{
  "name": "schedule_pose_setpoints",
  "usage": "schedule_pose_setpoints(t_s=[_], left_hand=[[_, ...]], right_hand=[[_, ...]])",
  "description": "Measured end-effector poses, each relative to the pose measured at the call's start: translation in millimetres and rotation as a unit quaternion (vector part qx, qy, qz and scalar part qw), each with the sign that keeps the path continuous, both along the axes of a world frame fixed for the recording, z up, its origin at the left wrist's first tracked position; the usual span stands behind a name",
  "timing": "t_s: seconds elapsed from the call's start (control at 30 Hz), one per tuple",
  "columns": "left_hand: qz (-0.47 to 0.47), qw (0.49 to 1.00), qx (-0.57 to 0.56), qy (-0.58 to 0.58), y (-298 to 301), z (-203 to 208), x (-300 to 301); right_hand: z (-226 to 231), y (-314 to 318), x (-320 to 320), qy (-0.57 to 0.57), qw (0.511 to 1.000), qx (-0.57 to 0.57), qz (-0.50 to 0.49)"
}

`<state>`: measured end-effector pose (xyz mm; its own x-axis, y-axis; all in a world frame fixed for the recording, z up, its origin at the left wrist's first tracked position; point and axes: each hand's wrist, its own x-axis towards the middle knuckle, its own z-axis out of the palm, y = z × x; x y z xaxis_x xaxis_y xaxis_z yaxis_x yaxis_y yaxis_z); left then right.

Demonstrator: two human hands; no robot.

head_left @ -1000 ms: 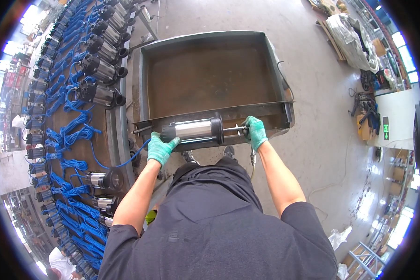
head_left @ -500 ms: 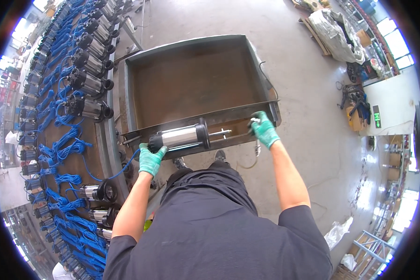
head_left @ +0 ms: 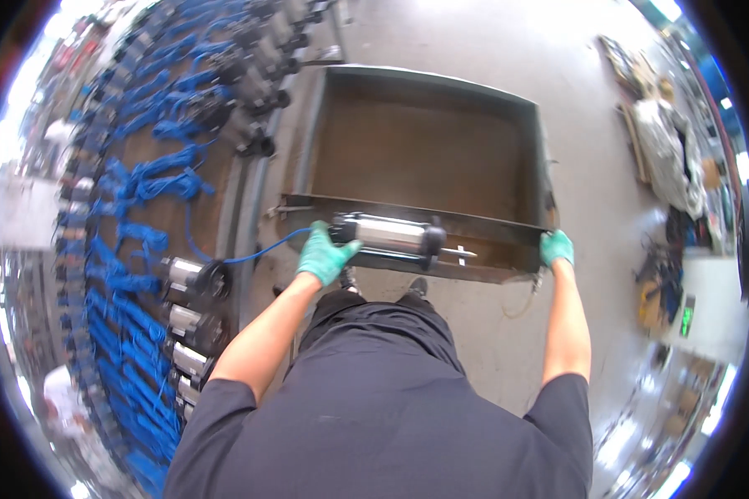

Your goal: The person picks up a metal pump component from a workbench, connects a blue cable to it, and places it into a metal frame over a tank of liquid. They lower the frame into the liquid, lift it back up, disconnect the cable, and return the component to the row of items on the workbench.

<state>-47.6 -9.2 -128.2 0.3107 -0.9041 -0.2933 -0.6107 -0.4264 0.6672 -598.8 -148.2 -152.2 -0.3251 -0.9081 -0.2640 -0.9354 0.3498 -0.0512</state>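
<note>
A submersible pump (head_left: 391, 235) with a shiny steel body and black ends lies on its side across the near ledge of a metal tank (head_left: 424, 218). A slim shaft with a crosspiece (head_left: 460, 253) sticks out at its right end. My left hand (head_left: 324, 254), in a green glove, grips the pump's left end, where a blue cable (head_left: 262, 252) runs off to the left. At the tank's near right corner, my gloved right hand (head_left: 557, 248) is closed; whatever its fingers hold is hidden. Beneath it hangs a thin pale hose (head_left: 520, 309).
Rows of similar pumps (head_left: 193, 323) with bundled blue cables (head_left: 133, 287) stand on a long bench to the left. A wrapped load (head_left: 672, 154) is at the far right, with a yellow-brown box (head_left: 651, 309) nearer. My shoes (head_left: 418, 287) are below the tank's near edge.
My right hand has moved from over the ledge, where a small metal fitting showed, to the tank's right corner. My left hand stays on the pump. The whole view has shifted and turned.
</note>
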Motion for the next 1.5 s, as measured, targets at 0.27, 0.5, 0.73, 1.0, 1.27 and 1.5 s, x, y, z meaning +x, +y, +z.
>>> schedule_pose_setpoints(t_s=[0.27, 0.5, 0.73, 1.0, 1.27, 1.5], left_hand=[[-0.010, 0.988, -0.074, -0.137, -5, 10, 82], [-0.237, 0.909, 0.040, -0.341, -39, 8, 167], [-0.325, 0.887, 0.032, -0.326, -51, -5, 172], [-0.335, 0.904, -0.031, -0.263, -32, -1, 174], [-0.021, 0.977, -0.199, 0.072, -10, 8, 160], [0.012, 0.968, -0.079, 0.238, 11, -5, 140]], right_hand=[[22, 40, 67, -0.308, 0.942, -0.111, -0.076], [91, 63, 276, -0.358, 0.903, -0.208, 0.118], [75, 63, 319, -0.259, 0.897, -0.298, 0.199], [73, 65, 319, -0.254, 0.904, -0.283, 0.196], [71, 66, 316, -0.268, 0.901, -0.284, 0.186], [74, 65, 317, -0.253, 0.902, -0.290, 0.193]])
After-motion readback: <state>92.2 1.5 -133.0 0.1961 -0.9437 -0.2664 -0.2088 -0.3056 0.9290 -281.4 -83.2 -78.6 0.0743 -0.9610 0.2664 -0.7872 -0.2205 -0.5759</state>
